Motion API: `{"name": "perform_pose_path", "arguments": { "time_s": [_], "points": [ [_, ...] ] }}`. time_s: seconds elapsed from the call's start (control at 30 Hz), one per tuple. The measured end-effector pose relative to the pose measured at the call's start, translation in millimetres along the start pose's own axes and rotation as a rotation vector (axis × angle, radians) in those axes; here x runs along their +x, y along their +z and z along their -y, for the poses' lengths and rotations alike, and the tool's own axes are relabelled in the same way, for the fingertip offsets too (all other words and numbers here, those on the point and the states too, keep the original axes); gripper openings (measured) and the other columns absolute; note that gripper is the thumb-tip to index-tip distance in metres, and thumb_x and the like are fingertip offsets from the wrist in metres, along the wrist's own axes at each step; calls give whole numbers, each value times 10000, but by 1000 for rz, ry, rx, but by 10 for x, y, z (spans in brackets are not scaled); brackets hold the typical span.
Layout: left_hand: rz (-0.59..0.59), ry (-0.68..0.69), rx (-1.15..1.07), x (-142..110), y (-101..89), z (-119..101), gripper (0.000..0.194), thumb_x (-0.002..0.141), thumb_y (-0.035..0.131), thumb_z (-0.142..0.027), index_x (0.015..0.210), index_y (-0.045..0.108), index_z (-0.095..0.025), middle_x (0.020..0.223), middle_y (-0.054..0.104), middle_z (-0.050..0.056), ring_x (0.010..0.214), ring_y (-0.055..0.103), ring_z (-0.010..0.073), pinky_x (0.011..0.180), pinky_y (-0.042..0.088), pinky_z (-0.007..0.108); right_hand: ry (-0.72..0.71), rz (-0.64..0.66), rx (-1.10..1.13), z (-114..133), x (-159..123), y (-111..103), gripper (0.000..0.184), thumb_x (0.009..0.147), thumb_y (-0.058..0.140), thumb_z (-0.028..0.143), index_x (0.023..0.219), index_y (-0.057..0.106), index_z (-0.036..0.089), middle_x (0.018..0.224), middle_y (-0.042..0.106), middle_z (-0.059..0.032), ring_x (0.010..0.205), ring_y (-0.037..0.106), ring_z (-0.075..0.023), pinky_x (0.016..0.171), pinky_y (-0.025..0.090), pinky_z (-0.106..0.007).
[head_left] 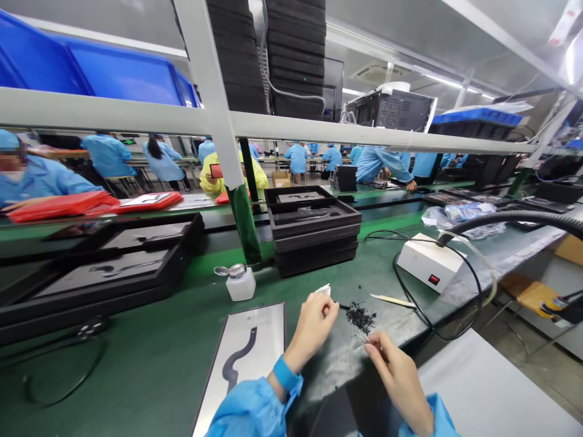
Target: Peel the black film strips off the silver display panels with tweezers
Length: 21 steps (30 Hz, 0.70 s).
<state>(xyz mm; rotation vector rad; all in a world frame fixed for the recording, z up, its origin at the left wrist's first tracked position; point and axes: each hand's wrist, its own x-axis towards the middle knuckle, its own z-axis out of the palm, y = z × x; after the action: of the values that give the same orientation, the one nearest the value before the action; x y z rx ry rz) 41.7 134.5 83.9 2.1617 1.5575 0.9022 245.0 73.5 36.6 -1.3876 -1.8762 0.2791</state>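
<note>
My left hand (314,318) is closed in a pinch, and a small black strip (344,307) sticks out from its fingertips on the right. A crumpled white piece (323,289) shows just behind these fingers; whether they hold it too, I cannot tell. In my right hand (396,367) thin metal tweezers (362,335) are pinched, their tips pointing at a heap of tiny black pieces (361,317). That heap lies on the green bench mat between the hands. Left of my left forearm is a flat panel (266,321) with a dark curved shape on its pale face.
A white dispenser bottle (241,284) with its lid raised stands behind the panel. Stacked black foam trays (314,240) are beyond. A yellow-handled knife (394,300) lies near a white box (430,261) with cables. Another tray (136,285) sits left. Co-workers sit across the bench.
</note>
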Motion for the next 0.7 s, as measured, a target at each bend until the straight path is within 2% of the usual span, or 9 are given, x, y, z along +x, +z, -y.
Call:
{"name": "perform_pose_path", "arguments": {
  "time_s": [0.1,0.17,0.23,0.3,0.37,0.43,0.53,0.6,0.7],
  "points": [
    [73,57,69,108,26,-29,79,882,608,-217,807,628,-225,849,685,20,941,591,248,816,397,367,37,-15,-99,-130,109,-61,422,1025,301,551,872,571,265,732,703,30,589,671,-150,571,488,-224],
    [106,90,116,143,27,-40,40,860,663,-210,829,671,-234,865,709,27,966,597,261,865,396,410,62,-43,-152,-242,216,-117,419,1016,306,542,862,581,266,740,706,22,582,667,-161,552,480,-240],
    [110,121,159,139,-15,-46,90,871,651,-173,851,706,-242,961,728,51,1047,595,280,936,382,467,82,-72,-192,-361,331,-163,420,1005,313,539,848,587,263,718,696,10,578,662,-178,533,466,-257],
    [90,150,190,85,-127,-42,256,860,631,-104,1032,722,-271,1210,694,78,1221,539,313,1011,344,529,93,-98,-232,-473,437,-186,425,997,311,533,836,592,258,712,686,-3,578,658,-190,524,453,-268],
    [53,166,210,-27,-326,-11,474,849,637,-91,1275,631,-299,1402,596,81,1346,459,333,1056,317,562,88,-110,-263,-568,519,-186,426,988,318,528,833,606,255,766,691,-20,607,665,-197,527,444,-275],
    [-1,161,226,-201,-606,57,475,897,631,-180,1349,574,-312,1373,629,52,1330,497,305,1072,338,528,70,-108,-282,-646,577,-171,445,978,322,537,823,629,255,824,689,-37,639,670,-205,526,429,-283],
    [-133,95,268,-570,-1080,209,326,973,548,-332,1288,621,-291,1261,699,38,1184,617,257,1007,432,429,29,-88,-284,-755,639,-128,526,961,302,601,783,658,256,810,674,-55,634,654,-219,521,404,-304],
    [-234,21,309,-864,-1336,314,277,1000,483,-397,1117,693,-259,1153,737,52,1106,654,259,966,464,413,-5,-70,-270,-836,684,-88,590,942,288,661,764,677,254,754,656,-66,645,643,-244,547,415,-328],
    [-369,-77,350,-1310,-1503,457,364,995,468,-470,797,661,-233,923,746,55,947,688,258,857,512,387,-37,-72,-260,-943,759,-27,686,918,247,733,743,691,240,750,658,-106,682,620,-285,602,433,-380]
  ]
}}
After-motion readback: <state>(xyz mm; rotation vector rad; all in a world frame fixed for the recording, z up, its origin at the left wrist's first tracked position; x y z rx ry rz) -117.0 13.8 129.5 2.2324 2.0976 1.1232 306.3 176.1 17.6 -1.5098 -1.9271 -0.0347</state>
